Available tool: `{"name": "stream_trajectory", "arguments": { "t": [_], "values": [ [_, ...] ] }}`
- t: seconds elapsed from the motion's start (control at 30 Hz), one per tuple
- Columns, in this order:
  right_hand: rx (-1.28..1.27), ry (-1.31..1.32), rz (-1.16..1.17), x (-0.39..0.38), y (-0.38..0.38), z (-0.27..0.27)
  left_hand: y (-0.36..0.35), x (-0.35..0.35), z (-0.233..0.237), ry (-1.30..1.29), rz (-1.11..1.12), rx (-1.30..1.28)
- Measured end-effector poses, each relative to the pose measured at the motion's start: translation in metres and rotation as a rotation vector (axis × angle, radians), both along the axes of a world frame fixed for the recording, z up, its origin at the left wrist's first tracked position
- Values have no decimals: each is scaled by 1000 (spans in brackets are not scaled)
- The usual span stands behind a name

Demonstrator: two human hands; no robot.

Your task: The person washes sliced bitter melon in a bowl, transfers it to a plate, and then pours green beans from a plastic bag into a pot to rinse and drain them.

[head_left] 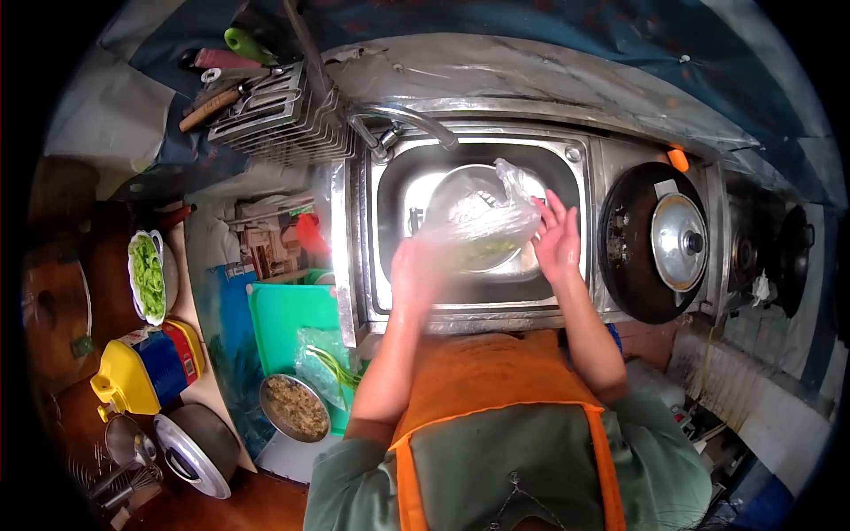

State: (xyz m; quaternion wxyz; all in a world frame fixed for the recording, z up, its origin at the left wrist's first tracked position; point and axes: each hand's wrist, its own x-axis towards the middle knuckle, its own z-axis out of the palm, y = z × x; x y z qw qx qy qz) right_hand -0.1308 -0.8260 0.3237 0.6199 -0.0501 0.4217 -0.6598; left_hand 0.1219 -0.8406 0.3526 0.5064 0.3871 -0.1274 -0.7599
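We hold a clear plastic bag (489, 215) over the sink (382, 292), just above a metal bowl (460, 180) that sits in the basin, at 12 o'clock from our apron. Our right hand (558, 241) lies at the bag's 3 o'clock side with its grip open, fingers spread flat against the film rather than pinching it. Our left hand (414, 270) meets the bag at 8 o'clock, but glare and blur smear it, so we cannot tell whether that grip is closed on the plastic. We judge the main risk to be the thin, wet film sliding off the flat right palm, so that the greenish contents drop past the bowl into the basin. Water could also splash toward the lidded wok (630, 265) at 3 o'clock of the sink. The tap (403, 118) hangs at 11 o'clock of the bowl, and the bag could snag on it if raised. The bag hides most of the bowl, its contents are hard to read, and our arm covers the sink's front edge. On the table at 8 o'clock lies a green cutting board (285, 320).
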Motion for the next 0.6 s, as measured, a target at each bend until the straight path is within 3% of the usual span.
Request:
{"name": "stream_trajectory", "arguments": {
  "t": [0.07, 0.13, 0.2, 0.23, 0.47, 0.53, 0.57, 0.6],
  "values": [
    [-71, -137, 430, -6, 20, -38, -4, -3, -1, 54, -15, -26],
    [-32, 3, 461, 21, 31, -13, -13, -7, -1, -450, -309, -162],
    [37, 144, 482, 29, 32, -17, -17, -4, -1, -543, -415, -192],
    [89, 221, 484, 21, 33, -38, -18, -4, -3, -378, -375, -159],
    [226, 865, 478, 12, 11, -45, -16, 0, -84, -391, -377, -133],
    [225, 1039, 491, 12, 1, -43, -20, -6, -84, -583, -446, -215],
    [218, 1138, 478, 11, -1, -40, -18, -7, -118, -626, -343, -256],
    [211, 1238, 463, 11, -3, -32, -23, -5, -121, -697, -405, -246]
  ]
}}
